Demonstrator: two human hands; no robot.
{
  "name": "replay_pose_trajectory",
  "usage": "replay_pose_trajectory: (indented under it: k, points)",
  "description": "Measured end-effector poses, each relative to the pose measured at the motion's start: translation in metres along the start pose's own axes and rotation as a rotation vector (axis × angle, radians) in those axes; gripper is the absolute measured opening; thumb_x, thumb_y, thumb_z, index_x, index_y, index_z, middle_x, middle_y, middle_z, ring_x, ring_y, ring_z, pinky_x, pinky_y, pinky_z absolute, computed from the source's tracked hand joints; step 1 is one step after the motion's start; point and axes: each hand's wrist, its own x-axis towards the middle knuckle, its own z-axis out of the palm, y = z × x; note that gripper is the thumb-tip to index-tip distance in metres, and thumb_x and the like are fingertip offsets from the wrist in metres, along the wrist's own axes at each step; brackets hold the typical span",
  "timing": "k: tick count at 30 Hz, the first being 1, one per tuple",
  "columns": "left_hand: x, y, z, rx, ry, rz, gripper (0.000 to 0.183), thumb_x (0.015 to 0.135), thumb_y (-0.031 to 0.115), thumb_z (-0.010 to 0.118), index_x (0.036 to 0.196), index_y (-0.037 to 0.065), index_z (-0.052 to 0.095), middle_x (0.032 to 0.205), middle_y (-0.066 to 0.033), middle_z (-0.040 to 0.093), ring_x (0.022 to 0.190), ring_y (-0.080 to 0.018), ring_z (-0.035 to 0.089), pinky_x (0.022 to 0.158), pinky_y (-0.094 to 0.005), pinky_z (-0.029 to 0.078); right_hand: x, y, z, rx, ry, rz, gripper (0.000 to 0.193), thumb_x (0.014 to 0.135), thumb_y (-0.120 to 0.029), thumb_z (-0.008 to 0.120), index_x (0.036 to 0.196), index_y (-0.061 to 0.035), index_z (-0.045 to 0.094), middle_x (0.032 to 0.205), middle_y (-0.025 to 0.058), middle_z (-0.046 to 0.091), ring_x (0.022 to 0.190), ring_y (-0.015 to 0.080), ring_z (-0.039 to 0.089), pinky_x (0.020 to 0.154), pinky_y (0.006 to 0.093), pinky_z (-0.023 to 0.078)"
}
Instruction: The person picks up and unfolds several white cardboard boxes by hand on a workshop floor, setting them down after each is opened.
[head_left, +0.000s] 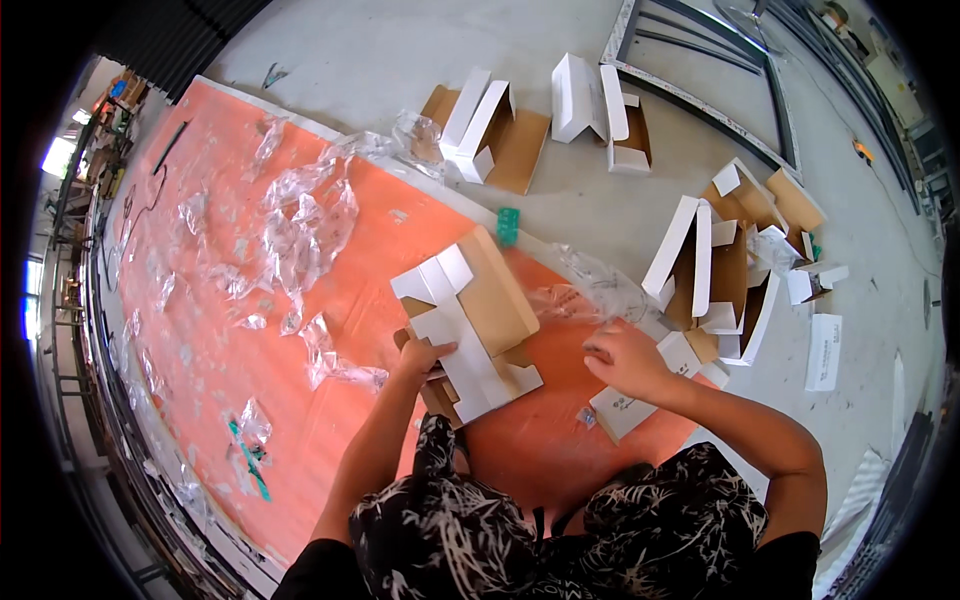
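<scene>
- Carton (470, 330), half-unfolded, gripped by left hand (420, 358), thumb on top
- Right hand (625, 360) loosely curled, contents unclear
- White box (622, 411) close beside right hand

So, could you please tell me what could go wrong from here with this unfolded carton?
Only the left hand grips the unfolded carton; the right hand is apart from it, so it might slip or swing. Crumpled clear plastic film lies on the orange sheet and could slide underfoot. The white carton near the right hand might get bumped.
</scene>
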Motion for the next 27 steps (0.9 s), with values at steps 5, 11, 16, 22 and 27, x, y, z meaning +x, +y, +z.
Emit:
replay_pose_trajectory:
  k: [5,11,16,22,27]
  points:
    - [0.018,0.020,0.000,0.090,0.088,0.089,0.056,0.074,0.012,0.077,0.121,0.005,0.047,0.112,-0.0095,0.059,0.096,-0.0281,0.062,0.076,-0.0481,0.054,-0.010,0.013,-0.004,-0.048,-0.060,0.050,0.017,0.080,-0.019,0.061,0.089,-0.0051,0.065,0.092,0.0125,0.061,0.090,0.0316,0.058,0.079,0.0405,0.047]
    - [0.033,0.033,-0.032,0.806,0.550,0.347,0.068,0.072,0.028,0.078,0.125,0.002,0.044,0.117,-0.0220,0.055,0.111,-0.0360,0.053,0.084,-0.0398,0.050,-0.028,0.043,-0.008,-0.401,-0.348,0.078,0.025,0.075,-0.020,0.066,0.096,-0.0078,0.062,0.093,0.0101,0.059,0.096,0.0287,0.057,0.080,0.0395,0.047]
    - [-0.005,0.033,0.005,1.284,0.390,0.946,0.076,0.075,0.042,0.071,0.140,0.019,0.039,0.148,-0.0201,0.027,0.133,-0.0416,0.027,0.110,-0.0531,0.021,-0.066,0.064,0.017,-0.646,-0.351,-0.322,0.068,0.067,-0.026,0.075,0.128,-0.0149,0.049,0.116,0.0111,0.055,0.113,0.0258,0.051,0.092,0.0443,0.041]
    - [-0.054,-0.026,0.067,1.457,0.109,0.827,0.099,0.067,0.063,0.068,0.146,0.018,0.029,0.151,-0.0262,0.011,0.139,-0.0473,0.009,0.110,-0.0587,0.014,-0.089,0.106,0.039,-0.894,-0.239,-0.570,0.078,0.070,-0.035,0.071,0.139,-0.0171,0.039,0.126,0.0142,0.050,0.122,0.0271,0.046,0.096,0.0517,0.036]
    - [-0.064,-0.045,0.072,1.575,0.102,0.813,0.111,0.061,0.061,0.073,0.144,0.003,0.027,0.150,-0.0243,0.016,0.139,-0.0440,0.012,0.107,-0.0645,0.014,-0.057,0.061,0.016,-0.719,-0.539,-0.188,0.091,0.065,-0.034,0.077,0.142,-0.0131,0.032,0.124,0.0186,0.050,0.121,0.0302,0.047,0.098,0.0502,0.037]
